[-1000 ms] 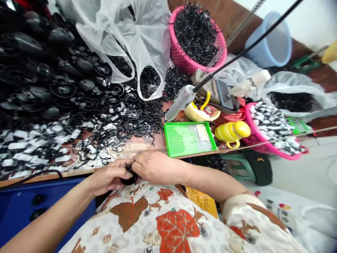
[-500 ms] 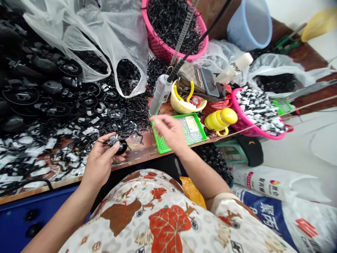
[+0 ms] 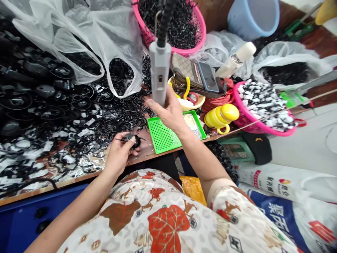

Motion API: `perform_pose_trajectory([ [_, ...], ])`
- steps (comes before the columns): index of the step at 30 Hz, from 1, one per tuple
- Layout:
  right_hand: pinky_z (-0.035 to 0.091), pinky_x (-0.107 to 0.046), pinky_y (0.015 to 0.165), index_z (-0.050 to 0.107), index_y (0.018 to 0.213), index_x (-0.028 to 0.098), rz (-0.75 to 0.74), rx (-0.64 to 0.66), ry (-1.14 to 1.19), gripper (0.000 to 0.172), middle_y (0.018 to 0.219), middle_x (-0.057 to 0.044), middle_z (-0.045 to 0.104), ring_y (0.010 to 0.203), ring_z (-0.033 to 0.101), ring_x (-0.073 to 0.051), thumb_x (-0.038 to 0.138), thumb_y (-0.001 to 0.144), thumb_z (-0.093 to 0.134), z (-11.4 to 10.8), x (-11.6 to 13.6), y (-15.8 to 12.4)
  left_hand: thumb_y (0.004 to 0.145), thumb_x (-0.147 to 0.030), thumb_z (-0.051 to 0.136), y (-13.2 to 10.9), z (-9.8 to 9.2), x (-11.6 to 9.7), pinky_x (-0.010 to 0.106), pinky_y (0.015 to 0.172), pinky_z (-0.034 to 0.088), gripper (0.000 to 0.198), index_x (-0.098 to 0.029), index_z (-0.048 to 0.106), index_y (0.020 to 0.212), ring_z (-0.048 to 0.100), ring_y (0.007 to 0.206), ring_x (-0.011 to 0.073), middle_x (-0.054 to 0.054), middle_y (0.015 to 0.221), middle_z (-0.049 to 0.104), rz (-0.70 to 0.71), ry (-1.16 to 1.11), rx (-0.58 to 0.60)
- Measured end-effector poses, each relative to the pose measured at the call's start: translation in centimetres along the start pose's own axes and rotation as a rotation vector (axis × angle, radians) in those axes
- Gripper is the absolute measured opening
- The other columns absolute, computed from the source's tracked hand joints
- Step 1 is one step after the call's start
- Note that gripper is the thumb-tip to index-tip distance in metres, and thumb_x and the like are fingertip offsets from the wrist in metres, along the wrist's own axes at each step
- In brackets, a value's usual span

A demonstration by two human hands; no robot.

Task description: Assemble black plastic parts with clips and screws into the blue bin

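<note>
My left hand point(image 3: 119, 153) pinches a small black plastic part with a round disc point(image 3: 135, 141) just above the table's front edge. A grey electric screwdriver point(image 3: 159, 70) hangs upright from a black cable. Around its lower end is my right hand point(image 3: 172, 114), thumb on the near side and fingers partly hidden behind it. The tool's tip is hidden by the hand. Beneath my right hand lies a green perforated tray point(image 3: 160, 137) with small metal screws in its right part and a paper label.
Loose black and white parts point(image 3: 86, 131) cover the table's left. Behind stand a plastic bag point(image 3: 116, 31) and a pink basket point(image 3: 201, 31) of black pieces. To the right are a cream bowl point(image 3: 201, 102), a yellow bottle point(image 3: 217, 117) and another pink basket point(image 3: 276, 130).
My right hand has risen from over the tray and taken hold of the electric screwdriver, which now stands more upright. My left hand has moved right with the black part.
</note>
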State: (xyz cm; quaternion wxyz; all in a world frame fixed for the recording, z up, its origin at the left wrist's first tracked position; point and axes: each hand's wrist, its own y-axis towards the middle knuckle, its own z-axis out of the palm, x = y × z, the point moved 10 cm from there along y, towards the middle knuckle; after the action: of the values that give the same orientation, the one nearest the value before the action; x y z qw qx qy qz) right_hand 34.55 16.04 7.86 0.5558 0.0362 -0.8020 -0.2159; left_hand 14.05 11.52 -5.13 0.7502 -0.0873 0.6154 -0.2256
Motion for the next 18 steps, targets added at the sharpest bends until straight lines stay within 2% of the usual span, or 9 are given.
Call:
perform_pose_trajectory([
  [3,0.059,-0.027,0.066,0.051,0.13,0.029,0.104,-0.064,0.076,0.054,0.096,0.002,0.066,0.073,0.064,-0.012,0.054,0.087,0.071,-3.0,-1.2,-1.7,0.068,-0.038,0.083,-0.1,-0.4,-0.3,0.021,0.043,0.051,0.051,-0.021,0.05,0.104,0.066,0.056,0.013,-0.003,0.082,0.063,0.021,-0.038,-0.052],
  [6,0.048,-0.023,0.049,0.052,0.127,0.027,0.239,-0.182,0.142,0.053,0.073,0.008,0.059,0.05,0.052,-0.008,0.052,0.084,0.073,-4.7,-4.5,-3.7,0.069,-0.038,0.079,-0.4,1.4,1.0,0.021,0.041,0.049,0.049,-0.021,0.05,0.104,0.065,0.054,0.0136,-0.003,0.08,0.063,-0.071,-0.027,0.012],
  [10,0.047,-0.024,0.05,0.056,0.12,0.024,0.259,-0.314,0.182,0.048,0.059,0.011,0.054,0.046,0.052,-0.008,0.051,0.084,0.072,-5.4,-6.5,-5.3,0.069,-0.039,0.076,-0.5,3.2,2.5,0.019,0.038,0.045,0.048,-0.021,0.049,0.104,0.061,0.05,0.0118,-0.004,0.078,0.059,-0.136,0.012,0.025],
  [18,0.046,-0.025,0.051,0.055,0.105,0.024,0.287,-0.324,0.201,0.038,0.06,0.011,0.055,0.046,0.054,-0.008,0.052,0.084,0.07,-5.3,-6.8,-6.0,0.07,-0.043,0.077,-0.3,3.4,2.7,0.018,0.037,0.044,0.049,-0.022,0.046,0.101,0.061,0.05,0.0106,-0.005,0.078,0.058,-0.116,0.041,0.024],
])
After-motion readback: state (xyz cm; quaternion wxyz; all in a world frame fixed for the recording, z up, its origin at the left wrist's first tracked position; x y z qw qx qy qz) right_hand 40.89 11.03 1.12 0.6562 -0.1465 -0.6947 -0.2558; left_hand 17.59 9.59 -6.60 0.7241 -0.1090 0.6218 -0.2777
